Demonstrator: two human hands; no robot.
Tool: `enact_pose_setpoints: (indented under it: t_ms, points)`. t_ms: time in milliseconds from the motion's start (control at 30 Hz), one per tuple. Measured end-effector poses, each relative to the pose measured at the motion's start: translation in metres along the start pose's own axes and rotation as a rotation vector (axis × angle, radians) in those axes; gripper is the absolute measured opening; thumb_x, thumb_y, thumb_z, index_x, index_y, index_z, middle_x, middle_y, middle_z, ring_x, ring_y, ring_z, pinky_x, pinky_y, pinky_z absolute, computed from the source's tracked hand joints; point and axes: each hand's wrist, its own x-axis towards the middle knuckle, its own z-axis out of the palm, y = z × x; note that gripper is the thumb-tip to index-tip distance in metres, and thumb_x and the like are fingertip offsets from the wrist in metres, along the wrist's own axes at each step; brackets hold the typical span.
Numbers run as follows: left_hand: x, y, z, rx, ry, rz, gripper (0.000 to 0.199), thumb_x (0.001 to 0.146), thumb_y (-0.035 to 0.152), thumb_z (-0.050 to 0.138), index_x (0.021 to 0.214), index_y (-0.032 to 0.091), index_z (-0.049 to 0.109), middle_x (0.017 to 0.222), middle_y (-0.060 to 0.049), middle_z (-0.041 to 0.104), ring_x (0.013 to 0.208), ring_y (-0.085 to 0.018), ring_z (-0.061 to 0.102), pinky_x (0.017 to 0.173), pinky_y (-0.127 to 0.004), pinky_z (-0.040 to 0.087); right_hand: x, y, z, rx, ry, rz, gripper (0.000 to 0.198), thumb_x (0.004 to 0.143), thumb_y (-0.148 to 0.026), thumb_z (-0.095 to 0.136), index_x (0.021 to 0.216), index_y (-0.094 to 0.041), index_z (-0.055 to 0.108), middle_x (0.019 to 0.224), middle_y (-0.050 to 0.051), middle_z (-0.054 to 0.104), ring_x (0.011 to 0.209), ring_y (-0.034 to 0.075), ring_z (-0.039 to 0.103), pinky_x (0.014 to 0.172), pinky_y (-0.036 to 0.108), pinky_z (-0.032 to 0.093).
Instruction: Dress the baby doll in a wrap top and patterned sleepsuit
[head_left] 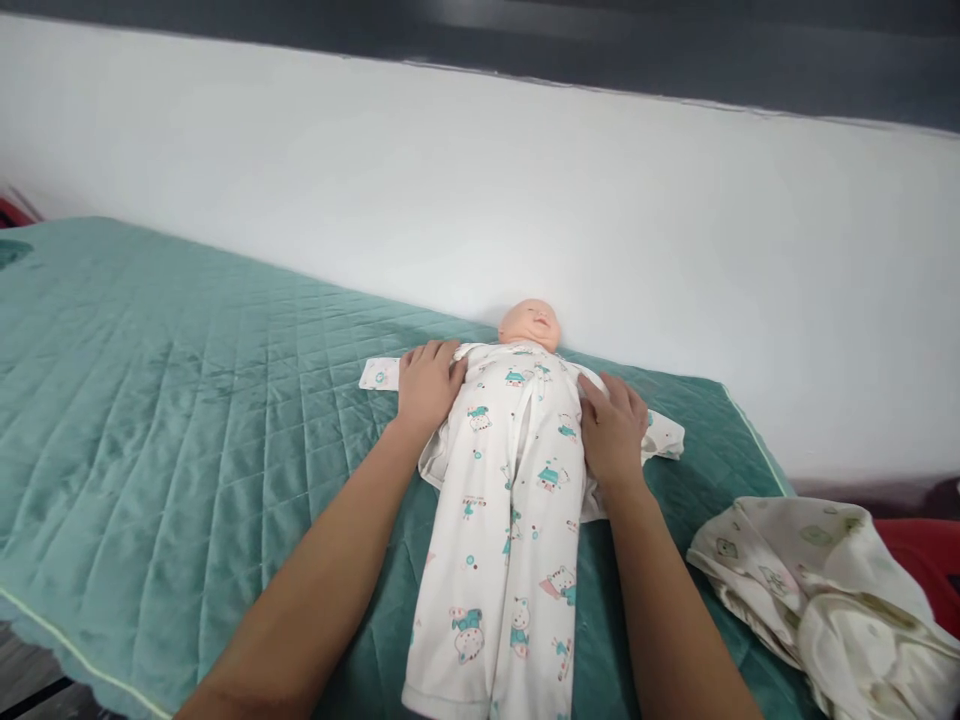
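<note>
A baby doll point(531, 322) lies on its back, its head near the wall. White baby trousers point(502, 500) with teal animal prints are spread lengthwise over its front, with the waist up by the chest. Beneath them shows a white printed baby shirt point(664, 436), one sleeve out to each side. My left hand point(431, 385) rests palm down on the left sleeve by the shoulder, fingers stretched out and thumb apart. On the other side my right hand point(613, 420) lies at the trousers' upper edge, over the right sleeve, thumb and fingers spread. The doll's limbs are hidden.
A green quilted cover point(225, 400) lies under the doll. Crumpled white printed baby clothes point(832, 590) lie at the lower right, beside something red point(919, 550). A white wall point(480, 190) rises directly behind the doll's head.
</note>
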Motion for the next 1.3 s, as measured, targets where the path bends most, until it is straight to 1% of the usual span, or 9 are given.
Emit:
enact_pose_setpoints:
  t_ms: [400, 567, 667, 767, 867, 967, 1067, 1167, 1300]
  points:
    - [0.011, -0.008, -0.003, 0.027, 0.008, -0.133, 0.033, 0.094, 0.022, 0.04, 0.12, 0.022, 0.061, 0.116, -0.011, 0.072, 0.108, -0.029, 0.064, 0.089, -0.039, 0.042, 0.003, 0.009, -0.002, -0.063, -0.047, 0.129, 0.047, 0.099, -0.035, 0.031, 0.138, -0.031, 0.057, 0.144, 0.01, 0.055, 0.134, 0.035, 0.041, 0.11, 0.066, 0.023]
    - [0.01, -0.024, -0.007, -0.027, -0.009, -0.349, 0.03, 0.093, 0.03, 0.045, 0.117, 0.027, 0.064, 0.109, -0.006, 0.074, 0.103, -0.027, 0.067, 0.082, -0.034, 0.045, 0.008, 0.023, -0.005, -0.081, -0.021, 0.357, 0.05, 0.098, -0.035, 0.031, 0.141, -0.026, 0.056, 0.143, 0.01, 0.056, 0.126, 0.034, 0.05, 0.11, 0.057, 0.03]
    - [0.008, -0.025, -0.006, -0.02, -0.011, -0.373, 0.03, 0.094, 0.033, 0.045, 0.115, 0.025, 0.065, 0.109, -0.006, 0.075, 0.105, -0.026, 0.067, 0.087, -0.034, 0.045, 0.006, 0.019, -0.007, -0.092, -0.013, 0.379, 0.049, 0.098, -0.034, 0.033, 0.141, -0.026, 0.055, 0.145, 0.009, 0.054, 0.131, 0.035, 0.047, 0.112, 0.059, 0.028]
    - [0.009, -0.023, -0.004, -0.007, -0.014, -0.327, 0.031, 0.094, 0.032, 0.044, 0.114, 0.024, 0.066, 0.113, -0.007, 0.074, 0.108, -0.027, 0.066, 0.091, -0.035, 0.045, 0.003, 0.002, -0.015, -0.068, 0.047, 0.298, 0.051, 0.095, -0.033, 0.039, 0.142, -0.019, 0.053, 0.148, 0.013, 0.049, 0.137, 0.035, 0.041, 0.113, 0.059, 0.027]
    - [0.011, -0.023, -0.001, 0.001, -0.011, -0.298, 0.031, 0.094, 0.031, 0.044, 0.114, 0.024, 0.067, 0.115, -0.007, 0.074, 0.109, -0.027, 0.066, 0.093, -0.036, 0.044, 0.006, -0.033, -0.029, 0.104, 0.068, 0.124, 0.047, 0.094, -0.034, 0.044, 0.135, -0.015, 0.055, 0.143, 0.016, 0.052, 0.135, 0.03, 0.044, 0.113, 0.048, 0.034]
    - [0.011, -0.025, 0.001, 0.002, 0.004, -0.269, 0.031, 0.094, 0.031, 0.044, 0.112, 0.023, 0.068, 0.113, -0.006, 0.074, 0.108, -0.027, 0.066, 0.093, -0.037, 0.043, 0.019, -0.084, -0.037, 0.254, -0.142, -0.146, 0.037, 0.096, -0.034, 0.043, 0.128, -0.022, 0.059, 0.132, 0.01, 0.061, 0.125, 0.025, 0.053, 0.107, 0.041, 0.041]
    - [0.011, -0.026, 0.002, -0.019, 0.031, -0.247, 0.03, 0.095, 0.031, 0.044, 0.111, 0.023, 0.068, 0.111, -0.006, 0.075, 0.106, -0.026, 0.066, 0.09, -0.035, 0.043, 0.041, -0.134, -0.029, 0.066, -0.45, -0.455, 0.03, 0.095, -0.029, 0.048, 0.12, -0.022, 0.064, 0.126, 0.009, 0.065, 0.12, 0.027, 0.055, 0.107, 0.045, 0.038]
    - [0.011, -0.026, 0.002, -0.042, 0.046, -0.258, 0.029, 0.095, 0.031, 0.045, 0.112, 0.023, 0.067, 0.107, -0.006, 0.075, 0.103, -0.025, 0.067, 0.086, -0.034, 0.043, 0.062, -0.167, -0.011, -0.185, -0.62, -0.559, 0.028, 0.094, -0.024, 0.05, 0.116, -0.017, 0.066, 0.119, 0.014, 0.066, 0.113, 0.029, 0.057, 0.099, 0.045, 0.041]
    - [0.013, -0.027, 0.003, -0.045, 0.034, -0.26, 0.029, 0.096, 0.036, 0.046, 0.113, 0.025, 0.067, 0.101, -0.005, 0.076, 0.097, -0.025, 0.069, 0.084, -0.034, 0.043, 0.079, -0.18, 0.01, -0.345, -0.722, -0.601, 0.038, 0.09, -0.018, 0.049, 0.126, -0.019, 0.061, 0.128, 0.015, 0.06, 0.117, 0.031, 0.056, 0.093, 0.042, 0.045]
